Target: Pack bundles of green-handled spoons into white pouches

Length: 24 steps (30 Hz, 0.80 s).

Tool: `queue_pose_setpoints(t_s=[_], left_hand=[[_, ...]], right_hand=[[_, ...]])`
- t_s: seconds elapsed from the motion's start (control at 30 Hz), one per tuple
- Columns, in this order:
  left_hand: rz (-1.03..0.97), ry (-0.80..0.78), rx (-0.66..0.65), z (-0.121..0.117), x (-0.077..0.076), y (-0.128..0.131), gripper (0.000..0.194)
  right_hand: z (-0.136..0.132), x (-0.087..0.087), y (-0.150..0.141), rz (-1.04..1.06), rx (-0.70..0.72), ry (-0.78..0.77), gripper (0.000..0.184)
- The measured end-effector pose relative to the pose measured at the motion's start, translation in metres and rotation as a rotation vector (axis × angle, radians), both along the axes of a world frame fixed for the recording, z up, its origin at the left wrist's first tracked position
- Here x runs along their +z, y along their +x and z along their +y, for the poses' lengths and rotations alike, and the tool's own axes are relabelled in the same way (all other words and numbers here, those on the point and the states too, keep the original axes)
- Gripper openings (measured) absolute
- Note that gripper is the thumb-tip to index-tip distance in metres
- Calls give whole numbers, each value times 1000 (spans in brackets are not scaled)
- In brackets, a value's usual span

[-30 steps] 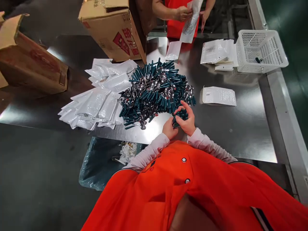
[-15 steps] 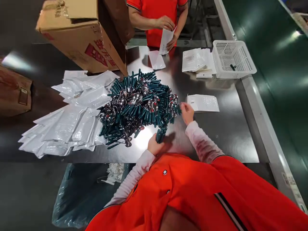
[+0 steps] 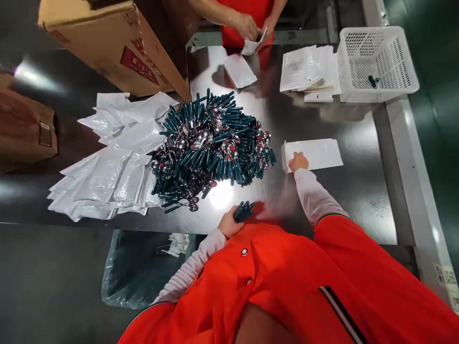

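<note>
My left hand is closed around a bunch of dark green handles, the same as those on the spoons in the pile; the spoon heads are hidden. Close to the table's front edge, it stays low by my red shirt. My right hand has its fingers curled on the left end of a white padded envelope, which lies flat on the table. Left of that hand is a big heap of spoons with green handles and shiny metal heads.
Filled white envelopes are piled left of the spoons, before a cardboard box. More envelopes and a white plastic basket stand at the back right. A co-worker's hands hold an envelope across the metal table.
My right hand has moved right from the edge of the spoon heap onto the envelope. My left hand still holds its bunch. The co-worker's envelope has tilted, and the view has shifted.
</note>
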<state>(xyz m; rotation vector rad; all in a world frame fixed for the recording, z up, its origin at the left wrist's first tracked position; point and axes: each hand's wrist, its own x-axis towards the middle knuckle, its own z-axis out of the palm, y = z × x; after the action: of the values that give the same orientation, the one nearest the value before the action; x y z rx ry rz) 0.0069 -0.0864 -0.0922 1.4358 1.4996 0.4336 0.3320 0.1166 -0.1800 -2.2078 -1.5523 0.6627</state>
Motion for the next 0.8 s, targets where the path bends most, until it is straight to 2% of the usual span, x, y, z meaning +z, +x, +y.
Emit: queue_pose_setpoints(t_s=[0.1,0.23,0.33,0.43,0.57,0.67,0.73,0.8], left_hand=[[111,-70,-17,14,-5,6,44],[438,-90,-179,33,-27,16,37],[549,-127,-279,36,-50,13,35],[692,-166,-368,31,-65,4,42],[705,-80,-467,22,-66,4,50],[700,-50,-446,21,-61,10,57],[698,-62,-360,24,-60,9,64],[603,-91,-303,28,-59,5,74]], right_hand=[[-60,4,-47,103,161,-21,9],[-148,13,-116,298,398,-91,12],[-186,13,-140,373,409,-129,19],[-194,1,-146,389,311,-131,31],[-191,-17,-148,387,275,-85,28],[-190,-20,-147,373,412,5,24],[-186,-18,-144,345,573,68,27],[-181,-14,-140,309,716,107,29]])
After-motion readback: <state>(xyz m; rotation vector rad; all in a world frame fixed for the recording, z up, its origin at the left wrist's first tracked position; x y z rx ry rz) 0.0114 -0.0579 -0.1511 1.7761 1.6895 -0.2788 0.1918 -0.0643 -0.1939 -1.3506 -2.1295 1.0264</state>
